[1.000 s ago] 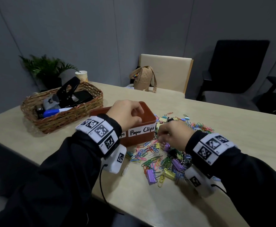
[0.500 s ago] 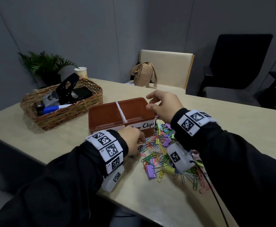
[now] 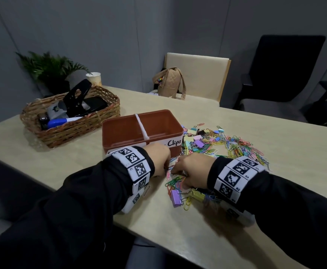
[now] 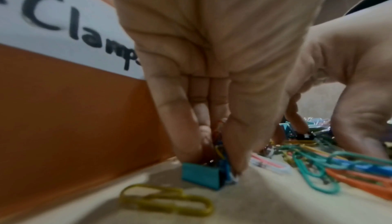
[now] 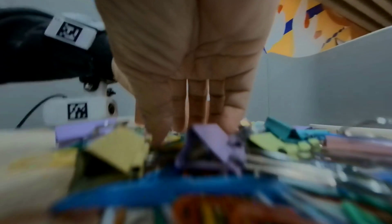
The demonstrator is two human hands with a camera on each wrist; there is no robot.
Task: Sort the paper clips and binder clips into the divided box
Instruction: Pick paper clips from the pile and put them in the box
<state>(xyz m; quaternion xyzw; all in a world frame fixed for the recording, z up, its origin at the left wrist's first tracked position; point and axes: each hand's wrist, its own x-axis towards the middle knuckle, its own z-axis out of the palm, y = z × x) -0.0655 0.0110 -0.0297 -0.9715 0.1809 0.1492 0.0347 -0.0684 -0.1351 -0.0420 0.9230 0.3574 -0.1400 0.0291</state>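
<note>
The brown divided box (image 3: 120, 131) stands mid-table with a white divider; its front wall (image 4: 74, 110) bears a "Clamps" label. Right of it lies a spread pile of coloured paper clips and binder clips (image 3: 226, 144). My left hand (image 3: 166, 166) is down at the pile's near end, in front of the box. Its fingertips (image 4: 186, 143) pinch a teal binder clip (image 4: 201, 174) and some paper clips on the table. My right hand (image 3: 178, 171) is beside it, straight fingers (image 5: 161, 127) reaching into the clips behind a purple binder clip (image 5: 212, 143). A yellow paper clip (image 4: 165, 200) lies loose nearby.
A wicker basket (image 3: 71, 133) with a hole punch and marker sits at the left. A paper cup (image 3: 93, 78) and plant (image 3: 48, 68) stand behind it. Across the table are a beige chair with a tan bag (image 3: 168, 82) and a black chair (image 3: 283, 74).
My left hand came down from over the box to the clips in front of it. My right hand went up over the box, then returned to the pile.
</note>
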